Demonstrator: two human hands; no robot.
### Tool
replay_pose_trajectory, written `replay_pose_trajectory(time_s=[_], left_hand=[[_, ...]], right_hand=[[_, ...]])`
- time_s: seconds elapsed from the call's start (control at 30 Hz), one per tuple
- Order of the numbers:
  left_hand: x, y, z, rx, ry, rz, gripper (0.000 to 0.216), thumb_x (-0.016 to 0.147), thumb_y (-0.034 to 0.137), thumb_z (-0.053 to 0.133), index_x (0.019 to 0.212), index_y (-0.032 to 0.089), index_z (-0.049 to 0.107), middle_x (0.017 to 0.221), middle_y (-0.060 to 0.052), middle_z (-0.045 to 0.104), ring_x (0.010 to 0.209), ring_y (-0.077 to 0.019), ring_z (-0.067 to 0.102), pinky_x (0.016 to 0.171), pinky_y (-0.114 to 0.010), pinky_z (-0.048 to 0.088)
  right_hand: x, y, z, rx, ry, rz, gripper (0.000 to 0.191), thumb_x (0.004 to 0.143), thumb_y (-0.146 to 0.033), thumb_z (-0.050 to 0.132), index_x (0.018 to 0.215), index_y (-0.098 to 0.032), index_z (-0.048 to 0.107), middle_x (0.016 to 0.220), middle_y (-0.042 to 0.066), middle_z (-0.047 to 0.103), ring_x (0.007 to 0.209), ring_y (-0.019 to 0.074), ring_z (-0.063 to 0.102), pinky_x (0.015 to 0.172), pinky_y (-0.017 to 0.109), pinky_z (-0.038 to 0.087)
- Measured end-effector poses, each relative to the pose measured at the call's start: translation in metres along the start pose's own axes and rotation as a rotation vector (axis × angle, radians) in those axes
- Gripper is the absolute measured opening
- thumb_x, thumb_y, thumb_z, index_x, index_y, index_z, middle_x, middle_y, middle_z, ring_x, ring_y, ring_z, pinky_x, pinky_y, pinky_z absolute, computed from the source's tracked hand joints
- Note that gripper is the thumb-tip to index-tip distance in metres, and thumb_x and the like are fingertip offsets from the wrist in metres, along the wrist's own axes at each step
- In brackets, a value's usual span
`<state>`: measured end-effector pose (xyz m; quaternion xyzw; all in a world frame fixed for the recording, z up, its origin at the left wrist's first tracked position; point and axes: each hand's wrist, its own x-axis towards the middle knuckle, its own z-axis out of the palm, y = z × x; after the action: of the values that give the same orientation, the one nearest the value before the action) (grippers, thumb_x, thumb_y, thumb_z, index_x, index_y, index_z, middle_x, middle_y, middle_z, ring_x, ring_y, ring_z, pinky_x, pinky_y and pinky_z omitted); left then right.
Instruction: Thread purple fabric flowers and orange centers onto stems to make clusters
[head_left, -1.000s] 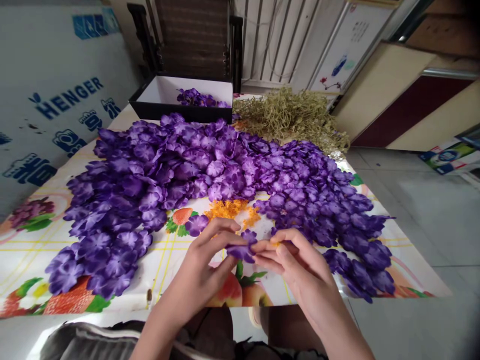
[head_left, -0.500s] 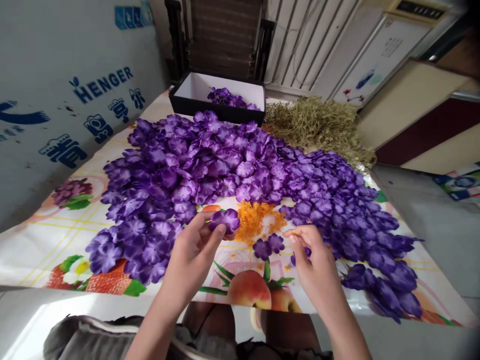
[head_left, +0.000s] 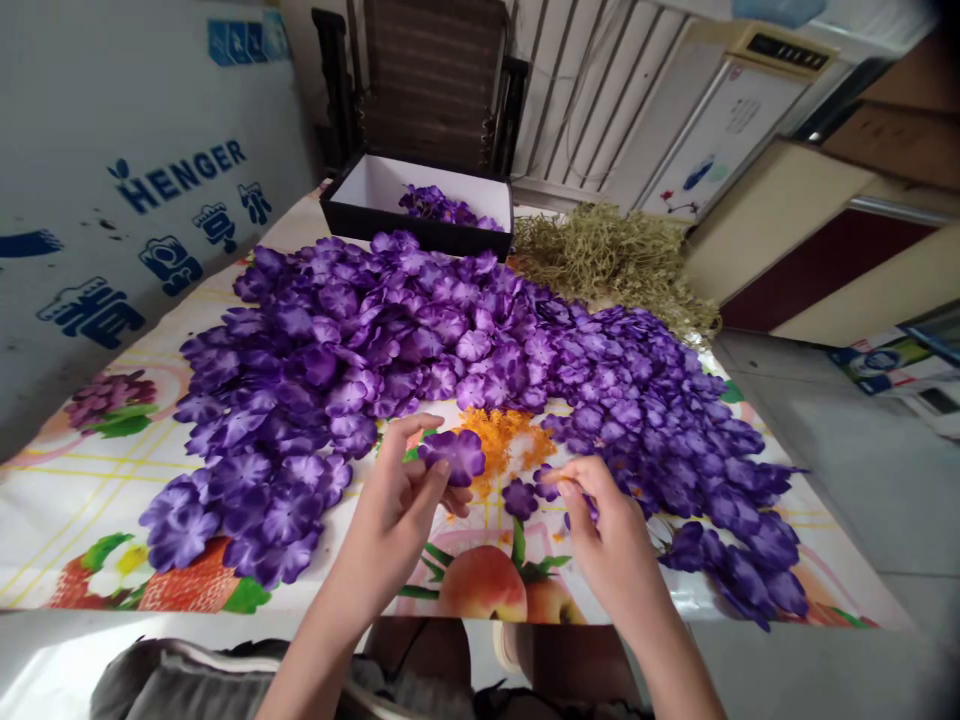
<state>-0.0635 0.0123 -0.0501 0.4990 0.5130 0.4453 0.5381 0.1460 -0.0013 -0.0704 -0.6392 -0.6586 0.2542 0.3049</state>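
Note:
My left hand (head_left: 394,510) pinches a purple fabric flower (head_left: 454,455) between thumb and fingers, lifted just above the table. My right hand (head_left: 607,525) is curled with its fingertips pinched near a loose purple flower (head_left: 521,495) and a small heap of orange stamens (head_left: 504,437); what it pinches is too small to name. A wide heap of purple fabric flowers (head_left: 420,350) lies beyond both hands, on a tablecloth printed with fruit (head_left: 480,580).
A black box with a white inside (head_left: 375,195) holds a few purple flowers at the table's far end. A tangle of dry olive stems (head_left: 607,260) lies to its right. A wall with blue lettering runs on the left; tiled floor on the right.
The hands met over one flower a second ago, then parted. My left hand lifted the flower up and left; my right hand moved to the table by the orange heap. The view shifted slightly.

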Motion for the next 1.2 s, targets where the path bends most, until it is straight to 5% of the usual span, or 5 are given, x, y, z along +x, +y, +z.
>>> replay_pose_trajectory(time_s=[0.2, 0.37, 0.57, 0.97, 1.2], left_hand=[[0.005, 0.007, 0.032, 0.317, -0.294, 0.085, 0.022, 0.095, 0.020, 0.040, 0.092, 0.017, 0.062, 0.075, -0.001, 0.066, 0.072, -0.0144, 0.064, 0.068, -0.025, 0.047], [0.009, 0.011, 0.064, 0.355, -0.420, 0.071, 0.021, 0.093, 0.033, 0.051, 0.089, 0.017, 0.063, 0.083, -0.001, 0.068, 0.079, -0.0162, 0.063, 0.071, -0.025, 0.047], [0.009, 0.010, 0.083, 0.383, -0.419, 0.039, 0.021, 0.092, 0.033, 0.053, 0.088, 0.016, 0.064, 0.081, -0.001, 0.068, 0.076, -0.0155, 0.061, 0.069, -0.024, 0.045], [-0.001, 0.016, 0.067, 0.296, -0.379, -0.017, 0.033, 0.094, 0.035, 0.047, 0.072, 0.015, 0.061, 0.069, 0.000, 0.063, 0.067, -0.0133, 0.057, 0.064, -0.022, 0.042], [-0.009, 0.018, 0.038, 0.306, -0.400, 0.003, 0.033, 0.094, 0.032, 0.047, 0.071, 0.015, 0.061, 0.064, 0.001, 0.060, 0.063, -0.0112, 0.054, 0.061, -0.020, 0.039]], right_hand=[[-0.011, -0.002, -0.019, 0.590, 0.046, 0.002, 0.003, 0.096, -0.027, 0.047, 0.096, -0.027, 0.050, 0.102, 0.004, 0.073, 0.098, 0.0150, 0.068, 0.084, 0.024, 0.052], [-0.021, 0.007, -0.039, 0.698, -0.054, 0.014, 0.008, 0.095, -0.025, 0.050, 0.098, -0.030, 0.055, 0.109, 0.000, 0.071, 0.106, 0.0128, 0.065, 0.090, 0.022, 0.051], [-0.025, 0.014, -0.052, 0.819, -0.078, 0.015, 0.008, 0.095, -0.024, 0.051, 0.096, -0.030, 0.056, 0.107, -0.001, 0.072, 0.109, 0.0117, 0.063, 0.094, 0.022, 0.049], [-0.019, 0.004, -0.044, 0.780, -0.083, -0.042, 0.011, 0.092, -0.022, 0.056, 0.092, -0.030, 0.063, 0.121, -0.002, 0.060, 0.122, 0.0117, 0.052, 0.100, 0.020, 0.042], [-0.012, -0.014, -0.020, 0.758, -0.151, -0.012, 0.012, 0.086, -0.020, 0.063, 0.088, -0.030, 0.068, 0.093, -0.002, 0.068, 0.094, 0.0124, 0.063, 0.082, 0.019, 0.051]])
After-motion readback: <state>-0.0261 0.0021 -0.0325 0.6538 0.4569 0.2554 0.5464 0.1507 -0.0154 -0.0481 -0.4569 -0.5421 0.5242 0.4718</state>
